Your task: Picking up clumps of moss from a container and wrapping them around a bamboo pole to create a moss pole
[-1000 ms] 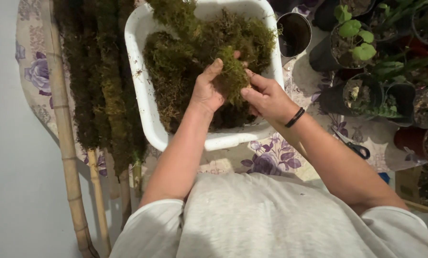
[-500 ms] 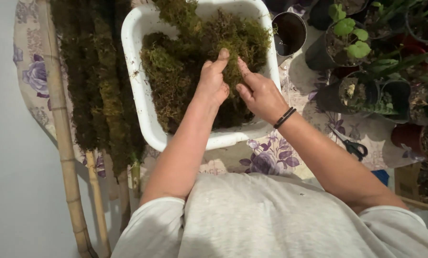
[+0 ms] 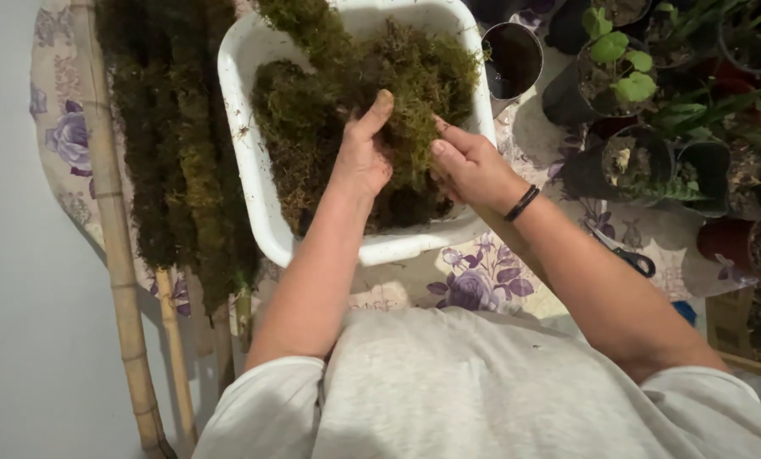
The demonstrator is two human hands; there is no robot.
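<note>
Working moss: both hands are in a white tub [image 3: 243, 161] heaped with green-brown moss [image 3: 359, 93], which sits on the worktop straight ahead of the person.
Left grip: left hand [image 3: 361, 157] is pressed into the heap, thumb raised, fingers sunk in the moss; narrow, apparently closed on a clump.
Right grip: right hand [image 3: 470, 166], black band at the wrist, pinches the same clump from the other side.
Done: moss-covered poles [image 3: 181, 144] lie finished to the left of the tub, beside a bare bamboo cane [image 3: 113, 221].
Left: most of the moss is in the tub, still loose.
Packages and labels: none legible; only black plant pots [image 3: 619, 85] at right, on a cloth with purple flowers [image 3: 474, 285].
</note>
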